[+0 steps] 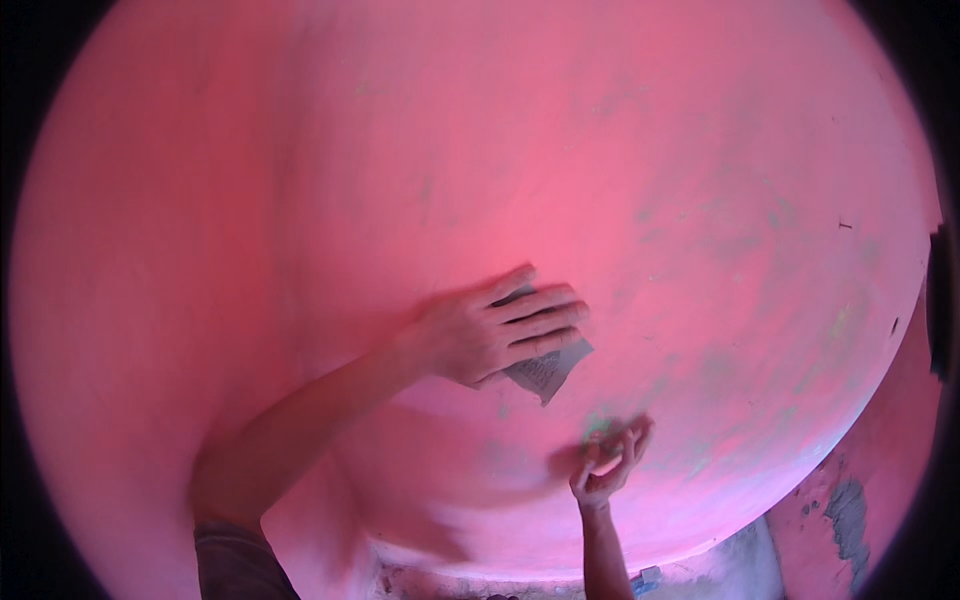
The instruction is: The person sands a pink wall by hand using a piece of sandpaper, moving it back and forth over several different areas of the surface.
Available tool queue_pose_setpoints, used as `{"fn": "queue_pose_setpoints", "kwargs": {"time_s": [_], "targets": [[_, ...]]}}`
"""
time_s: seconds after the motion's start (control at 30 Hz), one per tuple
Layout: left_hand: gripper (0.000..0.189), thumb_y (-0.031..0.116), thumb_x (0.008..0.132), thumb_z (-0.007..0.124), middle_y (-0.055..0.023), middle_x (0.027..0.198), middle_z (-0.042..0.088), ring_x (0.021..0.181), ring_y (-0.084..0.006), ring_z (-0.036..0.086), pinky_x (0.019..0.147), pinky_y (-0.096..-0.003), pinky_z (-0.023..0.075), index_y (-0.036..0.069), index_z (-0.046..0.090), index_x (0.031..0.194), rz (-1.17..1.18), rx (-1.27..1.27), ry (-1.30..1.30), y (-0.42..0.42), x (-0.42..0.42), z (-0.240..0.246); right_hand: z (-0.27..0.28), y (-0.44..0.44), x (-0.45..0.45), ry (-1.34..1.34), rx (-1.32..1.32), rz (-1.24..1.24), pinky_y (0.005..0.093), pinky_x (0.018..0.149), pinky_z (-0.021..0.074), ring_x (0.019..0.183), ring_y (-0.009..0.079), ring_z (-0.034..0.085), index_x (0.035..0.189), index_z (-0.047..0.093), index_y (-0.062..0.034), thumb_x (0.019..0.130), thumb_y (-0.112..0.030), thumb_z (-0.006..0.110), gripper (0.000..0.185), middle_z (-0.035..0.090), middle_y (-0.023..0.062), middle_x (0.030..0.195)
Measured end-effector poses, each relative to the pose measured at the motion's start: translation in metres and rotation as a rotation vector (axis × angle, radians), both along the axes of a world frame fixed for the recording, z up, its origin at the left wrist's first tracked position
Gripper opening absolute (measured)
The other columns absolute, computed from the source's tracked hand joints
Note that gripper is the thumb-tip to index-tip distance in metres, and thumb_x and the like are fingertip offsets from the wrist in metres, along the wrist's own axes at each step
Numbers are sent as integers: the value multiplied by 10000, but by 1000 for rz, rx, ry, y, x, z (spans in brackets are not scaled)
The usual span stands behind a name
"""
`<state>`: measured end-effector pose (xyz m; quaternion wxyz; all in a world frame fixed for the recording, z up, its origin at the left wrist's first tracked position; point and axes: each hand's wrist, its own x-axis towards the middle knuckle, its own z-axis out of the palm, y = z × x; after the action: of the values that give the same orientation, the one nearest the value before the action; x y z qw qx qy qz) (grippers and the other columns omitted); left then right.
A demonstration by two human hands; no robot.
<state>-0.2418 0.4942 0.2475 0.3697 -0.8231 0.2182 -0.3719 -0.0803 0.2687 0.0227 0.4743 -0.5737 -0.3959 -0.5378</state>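
Note:
My left hand [499, 330] lies spread over a grey sheet of what looks like sandpaper [551, 371], pressing it against the pink painted wall [465, 187]. The sheet's lower corner sticks out below the fingers and bears writing. Lower and to the right, my right hand [611, 461] is raised close to the wall with bent, parted fingers and nothing seen in it. Greenish patches show through the pink paint around it.
A small nail or crack mark [845, 225] and a small dark hole [895, 325] are on the wall at the right. A grey patch [847, 517] marks another pink surface at lower right. A dark object [941, 300] stands at the right rim.

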Motion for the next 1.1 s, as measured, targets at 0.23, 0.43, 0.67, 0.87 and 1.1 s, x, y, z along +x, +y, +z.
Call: {"fn": "queue_pose_setpoints", "kwargs": {"time_s": [0.23,0.43,0.67,0.87,1.1], "targets": [[759,426,743,644,-12,1525,363,1431,-240,286,1157,-576,176,150,446,1422,5,-153,-58,5,2,-4,136,19,-12,-590,-572,16,581,1105,294,1338,451,387,1273,483,-39,817,-264,627,528,405,282,1423],[695,480,738,594,-31,1503,386,1386,-258,358,1114,-614,235,166,520,1353,-90,-180,-82,4,5,-5,196,49,-27,-852,-510,244,495,961,474,1141,353,581,1169,509,-54,837,-144,639,368,499,214,1362],[601,379,723,636,-84,1470,429,1374,-283,389,1101,-603,271,79,581,1241,-198,-234,-90,6,5,-3,205,68,-25,-937,-501,141,426,845,525,975,246,605,779,524,-72,707,-99,669,164,578,136,1160],[711,476,767,644,-145,1454,441,1388,-299,367,1142,-562,230,-28,555,1261,-344,-380,81,11,-1,12,205,75,-16,-945,-509,241,465,895,530,1066,338,597,786,496,-44,782,-124,651,174,543,184,1154],[747,481,781,664,-143,1449,450,1378,-315,373,1151,-546,214,22,510,1349,-57,-285,-367,25,-41,80,208,79,-21,-848,-607,205,497,1041,432,1372,355,383,932,555,-29,785,-114,606,177,490,208,1366]]}}
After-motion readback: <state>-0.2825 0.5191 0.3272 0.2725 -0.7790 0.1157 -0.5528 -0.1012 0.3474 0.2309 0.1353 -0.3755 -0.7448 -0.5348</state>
